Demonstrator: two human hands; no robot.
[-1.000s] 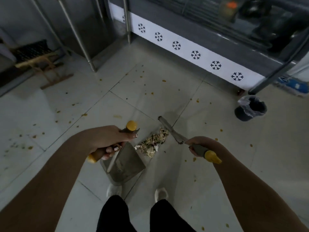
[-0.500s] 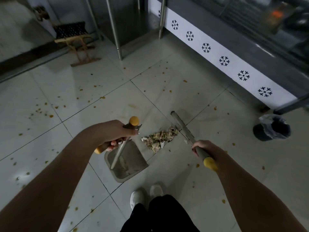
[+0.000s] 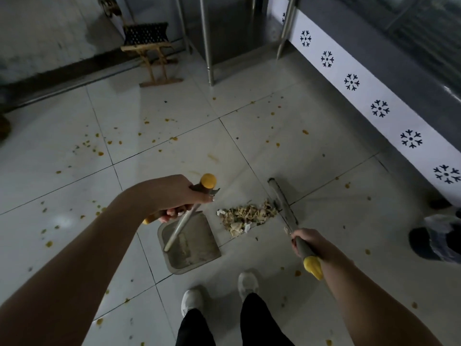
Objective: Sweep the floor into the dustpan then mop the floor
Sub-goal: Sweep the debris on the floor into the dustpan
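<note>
- In the upper left of the frame I see a folding stool point(image 3: 149, 46) against the wall.
- Left of centre, the left hand point(image 3: 178, 196) is wrapped tight round the dustpan's handle (yellow cap poking out above the fist).
- The dustpan point(image 3: 199, 248) sits on the tiles at lower centre.
- The debris pile point(image 3: 245, 216) lies just beside the pan's upper right corner, against the broom point(image 3: 284, 203).
- The right hand point(image 3: 309, 242) is clamped on the broom's grey grip.
- A lined bin point(image 3: 434, 242) stands at the right edge.
</note>
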